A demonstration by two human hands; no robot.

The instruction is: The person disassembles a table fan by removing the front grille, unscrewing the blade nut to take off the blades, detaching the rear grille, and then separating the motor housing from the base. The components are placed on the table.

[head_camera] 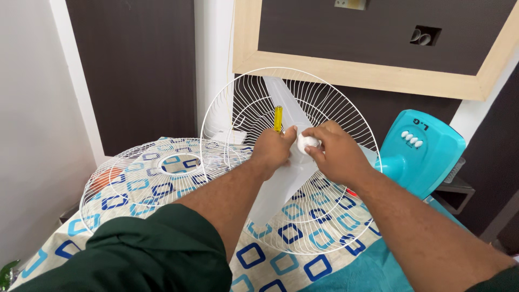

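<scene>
- The left hand [274,147] is being kept clenched around a screwdriver with a yellow handle [278,118], which is sticking up above the knuckles; the shaft and tip are being covered by the hand.
- The right hand [331,151] is being closed on a small white cap [309,143] at the hub of the translucent fan blade [281,184], fingertips pinching it from the right.
- The blade is being held in front of the rear wire guard [324,108], which is standing upright; the turquoise fan body [424,151] is lying just beside it on the right.
- A second wire guard [140,178] is lying flat on the patterned bedsheet [286,259], near the left forearm.
- Risk, as judged: the screwdriver is being carried in the same fist that is steadying the blade, so the tip could be driven into the thin plastic or the fingers if the hand slips.
- Risk, as judged: the cap could be dropped through the wires or onto the bedding if the pinch is loosened.
- Risk, as judged: the upright guard is being leaned on; the wires could be bent.
- Hard to tell: whether the cap is threaded on or already free; the motor shaft is being hidden behind both hands.
- Cut off: the lower part of the fan body and its stand.
</scene>
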